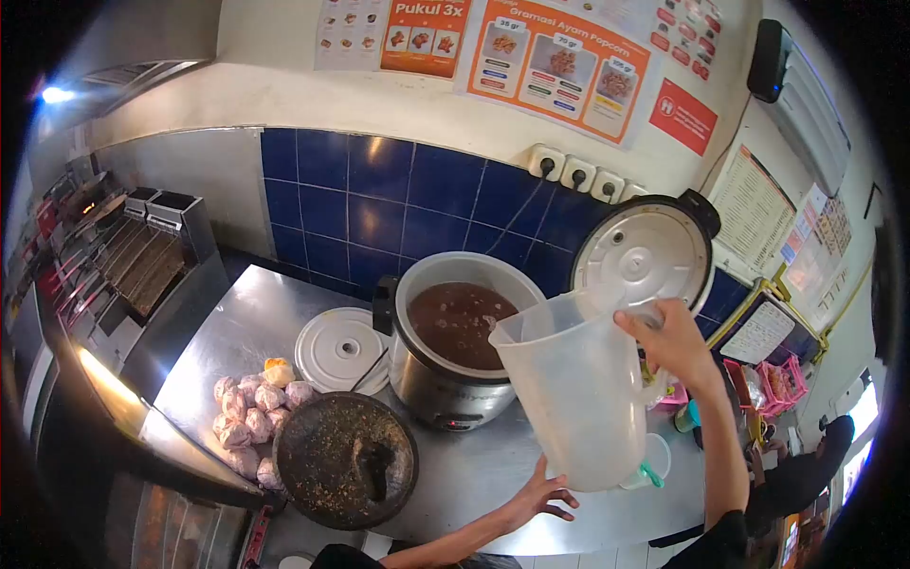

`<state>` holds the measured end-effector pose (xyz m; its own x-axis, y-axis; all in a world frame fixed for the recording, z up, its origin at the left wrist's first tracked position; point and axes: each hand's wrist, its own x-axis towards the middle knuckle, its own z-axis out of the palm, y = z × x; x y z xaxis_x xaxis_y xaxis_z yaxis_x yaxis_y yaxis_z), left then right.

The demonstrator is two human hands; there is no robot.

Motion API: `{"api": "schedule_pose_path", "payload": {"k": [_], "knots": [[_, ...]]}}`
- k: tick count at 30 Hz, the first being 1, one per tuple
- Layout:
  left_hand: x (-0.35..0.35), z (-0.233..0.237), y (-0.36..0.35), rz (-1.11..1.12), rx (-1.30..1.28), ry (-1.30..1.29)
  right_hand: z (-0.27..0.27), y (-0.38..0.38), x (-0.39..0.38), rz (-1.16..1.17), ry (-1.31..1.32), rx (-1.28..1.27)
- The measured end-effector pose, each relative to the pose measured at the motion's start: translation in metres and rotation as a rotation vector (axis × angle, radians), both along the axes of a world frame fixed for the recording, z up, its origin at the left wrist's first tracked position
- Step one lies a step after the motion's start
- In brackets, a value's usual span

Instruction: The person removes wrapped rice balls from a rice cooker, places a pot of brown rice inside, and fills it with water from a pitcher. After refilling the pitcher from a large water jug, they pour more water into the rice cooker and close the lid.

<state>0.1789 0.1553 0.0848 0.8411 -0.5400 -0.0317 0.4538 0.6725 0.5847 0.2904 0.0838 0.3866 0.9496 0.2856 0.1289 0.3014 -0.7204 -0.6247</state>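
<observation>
A large translucent pitcher (578, 389) is tilted, its spout at the right rim of a steel cooker (450, 389). Brown liquid (455, 322) with some foam fills part of the cooker's pot. My right hand (668, 341) grips the pitcher near the top of its handle. Below the pitcher's lower left side is my left hand (540, 498), its fingers apart, close to the base; whether it touches is hard to tell. The cooker's hinged lid (645, 256) stands open behind the pitcher.
A white round lid (341, 349), wrapped balls (251, 417) and a dark stone mortar (346, 460) are left of the cooker on the steel counter (455, 503). A small clear cup (656, 460) stands behind the pitcher's base. Fryer equipment (142, 256) is far left; another person (796, 484) is far right.
</observation>
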Motion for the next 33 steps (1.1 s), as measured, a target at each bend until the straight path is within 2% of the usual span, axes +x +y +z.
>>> {"api": "schedule_pose_path", "payload": {"k": [7,11,13,27,29,33], "knots": [[0.040,0.011,0.004,-0.093,-0.247,-0.009,0.006,0.049,0.080,0.133,0.063,-0.301],[0.053,0.001,-0.012,-0.171,-0.416,-0.002,0.007,0.081,0.090,0.182,0.110,-0.518],[0.060,0.000,-0.017,-0.200,-0.480,0.034,0.006,0.089,0.097,0.203,0.146,-0.545],[0.080,0.015,-0.043,-0.253,-0.469,-0.024,0.006,0.108,0.120,0.245,0.141,-0.694],[0.083,0.020,-0.049,-0.259,-0.466,-0.034,0.006,0.112,0.125,0.251,0.197,-0.817],[0.085,0.029,-0.057,-0.299,-0.495,-0.065,0.003,0.115,0.134,0.252,0.181,-0.902]]}}
